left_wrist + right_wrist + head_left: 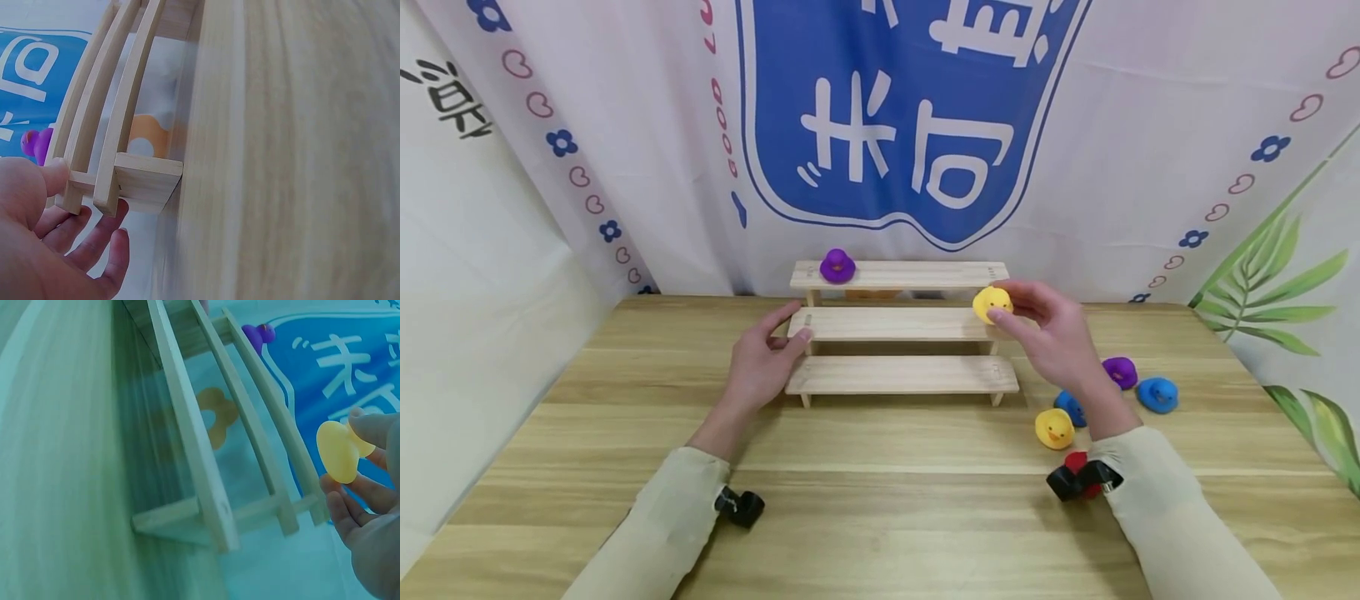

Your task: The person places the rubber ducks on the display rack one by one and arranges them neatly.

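A three-step wooden shelf (901,375) stands on the table. My left hand (762,360) holds it by the left end of the middle step, thumb on top and fingers around the end; the left wrist view shows those fingertips (81,215) at the undersides of the planks. Between thumb and fingers my right hand (1054,333) pinches a yellow rubber duck (991,305), over the right end of the middle step. In the right wrist view this duck (337,452) is beside the upper planks. A purple duck (837,267) sits near the left end of the top step.
Right of the shelf lie more ducks: a purple one (1120,372), a blue one (1158,395), another blue one (1070,409) partly behind my right forearm, and a yellow one (1055,429). Something red (1076,461) is mostly hidden under the wrist camera. A printed curtain (685,208) hangs behind the table.
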A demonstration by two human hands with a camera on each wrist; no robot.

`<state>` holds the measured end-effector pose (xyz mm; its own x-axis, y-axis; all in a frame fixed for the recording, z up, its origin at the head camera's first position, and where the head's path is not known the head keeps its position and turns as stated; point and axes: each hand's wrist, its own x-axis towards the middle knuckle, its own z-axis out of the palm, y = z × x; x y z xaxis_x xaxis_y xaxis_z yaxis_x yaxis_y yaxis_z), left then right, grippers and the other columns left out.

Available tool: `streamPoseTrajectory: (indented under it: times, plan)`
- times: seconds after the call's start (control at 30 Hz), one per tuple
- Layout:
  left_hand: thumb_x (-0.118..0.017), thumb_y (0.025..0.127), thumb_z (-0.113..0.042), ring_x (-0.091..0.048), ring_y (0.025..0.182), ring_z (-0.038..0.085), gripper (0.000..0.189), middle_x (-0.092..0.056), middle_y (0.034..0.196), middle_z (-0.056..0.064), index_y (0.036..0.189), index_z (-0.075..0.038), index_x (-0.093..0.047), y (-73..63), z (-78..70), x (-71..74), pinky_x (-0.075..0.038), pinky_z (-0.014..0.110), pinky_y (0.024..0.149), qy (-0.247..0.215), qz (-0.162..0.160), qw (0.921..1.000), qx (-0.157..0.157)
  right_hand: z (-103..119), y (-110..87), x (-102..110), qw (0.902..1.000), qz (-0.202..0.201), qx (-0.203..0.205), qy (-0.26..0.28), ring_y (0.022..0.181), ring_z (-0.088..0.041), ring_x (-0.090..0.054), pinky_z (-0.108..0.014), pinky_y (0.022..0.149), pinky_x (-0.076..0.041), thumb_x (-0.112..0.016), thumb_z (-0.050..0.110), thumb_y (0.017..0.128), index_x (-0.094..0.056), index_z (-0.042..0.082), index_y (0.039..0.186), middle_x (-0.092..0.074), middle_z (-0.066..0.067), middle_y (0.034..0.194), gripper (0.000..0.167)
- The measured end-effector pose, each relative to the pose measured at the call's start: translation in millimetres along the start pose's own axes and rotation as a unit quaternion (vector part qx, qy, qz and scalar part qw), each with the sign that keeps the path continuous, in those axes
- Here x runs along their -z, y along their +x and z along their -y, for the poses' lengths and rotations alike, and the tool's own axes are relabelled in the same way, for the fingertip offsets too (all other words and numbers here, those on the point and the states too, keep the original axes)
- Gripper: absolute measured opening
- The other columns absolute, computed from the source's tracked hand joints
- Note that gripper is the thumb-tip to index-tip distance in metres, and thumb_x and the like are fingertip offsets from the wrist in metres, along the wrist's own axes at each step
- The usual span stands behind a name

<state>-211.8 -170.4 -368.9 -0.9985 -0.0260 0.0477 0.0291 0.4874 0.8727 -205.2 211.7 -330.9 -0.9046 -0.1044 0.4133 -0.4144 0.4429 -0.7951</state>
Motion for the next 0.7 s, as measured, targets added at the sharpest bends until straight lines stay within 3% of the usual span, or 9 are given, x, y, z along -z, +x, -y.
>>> streamPoseTrajectory:
  times: [0.23, 0.5, 0.7]
  plan:
    - [-0.063, 0.108, -0.038, -0.066, 0.129, 0.034, 0.059, -0.042, 0.171, 0.006, 0.163, -0.028, -0.045, 0.4, -0.1, 0.8, -0.058, 0.036, 0.095, 0.003, 0.002, 1.0000, -0.002, 14, 16.4, -14, 0.9995, 0.029, -0.015, 0.005, 0.118, -0.020, -0.065, -0.011, 0.099, -0.051, -0.072, 0.026, 0.103, -0.066, 0.009, 0.141, -0.069, -0.011, 0.136, 0.042]
    - [-0.064, 0.107, -0.036, -0.067, 0.129, 0.033, 0.059, -0.041, 0.171, 0.005, 0.162, -0.027, -0.045, 0.5, -0.5, 0.5, -0.059, 0.030, 0.091, -0.005, 0.003, 1.0000, 0.000, 24, 33.4, -32, 0.9986, 0.047, -0.026, -0.001, 0.122, -0.025, -0.064, -0.025, 0.104, -0.054, -0.071, 0.031, 0.104, -0.064, 0.010, 0.142, -0.067, -0.009, 0.137, 0.045]
    - [-0.065, 0.107, -0.036, -0.068, 0.127, 0.032, 0.058, -0.043, 0.170, 0.005, 0.161, -0.029, -0.046, 0.4, -0.4, -0.3, -0.058, 0.024, 0.085, -0.005, -0.001, 1.0000, 0.005, 27, 45.3, -46, 0.9984, 0.052, -0.018, 0.013, 0.119, -0.026, -0.064, -0.044, 0.109, -0.054, -0.072, 0.027, 0.102, -0.065, 0.009, 0.140, -0.068, -0.009, 0.133, 0.043]
